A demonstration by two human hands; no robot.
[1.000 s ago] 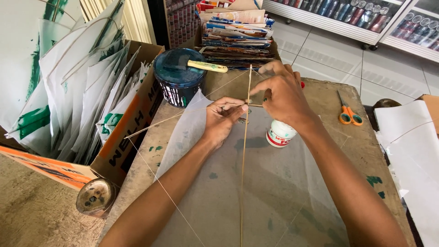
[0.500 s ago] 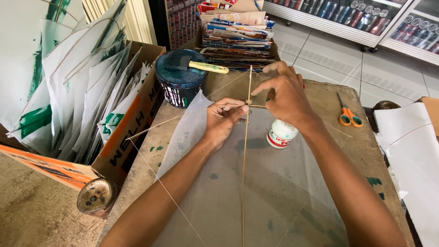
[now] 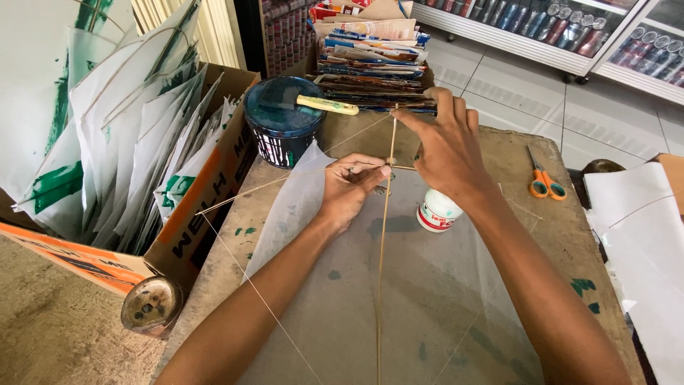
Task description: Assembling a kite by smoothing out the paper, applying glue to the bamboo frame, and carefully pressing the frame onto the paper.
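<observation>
My left hand (image 3: 349, 189) pinches bamboo spine (image 3: 383, 249) at cross-stick joint | right hand (image 3: 445, 146) pinches spine tip, just beyond | kite paper (image 3: 399, 299) beneath both | risk: over-bent spine snaps; glue pot (image 3: 436, 212) under right wrist tips.

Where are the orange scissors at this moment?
In the head view, the orange scissors lie on the table's far right part, right of the right hand and beyond the white glue jar.

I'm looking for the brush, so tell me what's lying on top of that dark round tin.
A brush with a pale yellow handle lies across the lid of the dark tin, handle pointing right. Its bristle end is hard to make out against the dark lid, and the tin's contents are covered.
</observation>
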